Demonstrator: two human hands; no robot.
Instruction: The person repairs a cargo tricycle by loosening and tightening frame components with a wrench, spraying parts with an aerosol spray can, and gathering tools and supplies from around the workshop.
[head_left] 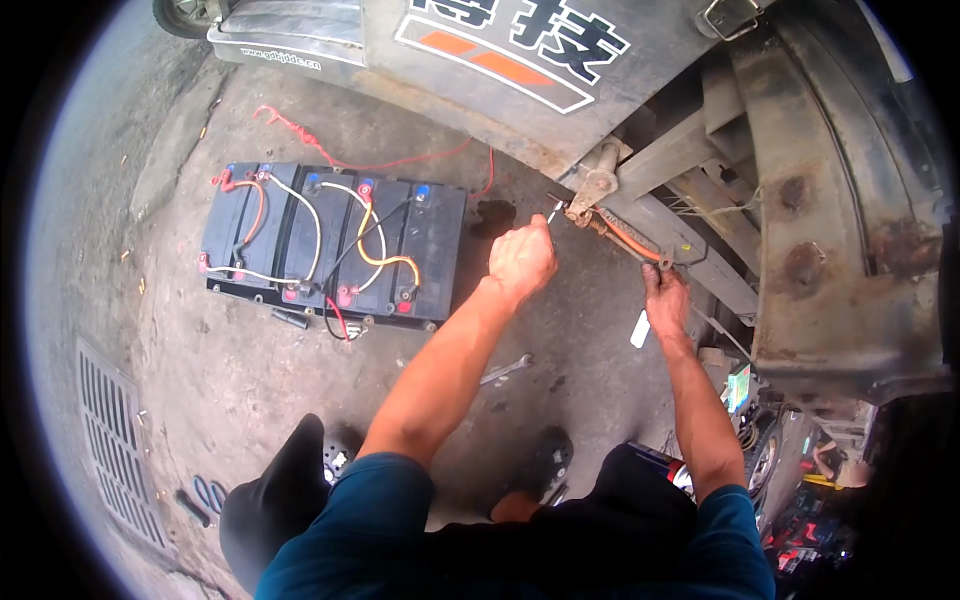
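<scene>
My left hand (524, 260) is closed in a fist around a tool with a thin metal shaft (555, 211); its handle is hidden in my palm. The shaft points at a rusty metal joint (579, 213) under the grey vehicle body. My right hand (667, 301) pinches the lower end of a rod-like part with an eye at its tip (665, 264). An orange cable (630, 240) runs along this part up to the joint. A white strip (640, 328) hangs or lies beside my right fingers; I cannot tell which.
Left of my arms, a block of dark batteries (330, 245) joined by cables sits on concrete. A red wire (400, 160) trails behind it. A wrench (507, 371) lies near my feet. Scissors (210, 493) are beside a floor grate (120, 440). A vehicle panel (480, 90) overhangs the top.
</scene>
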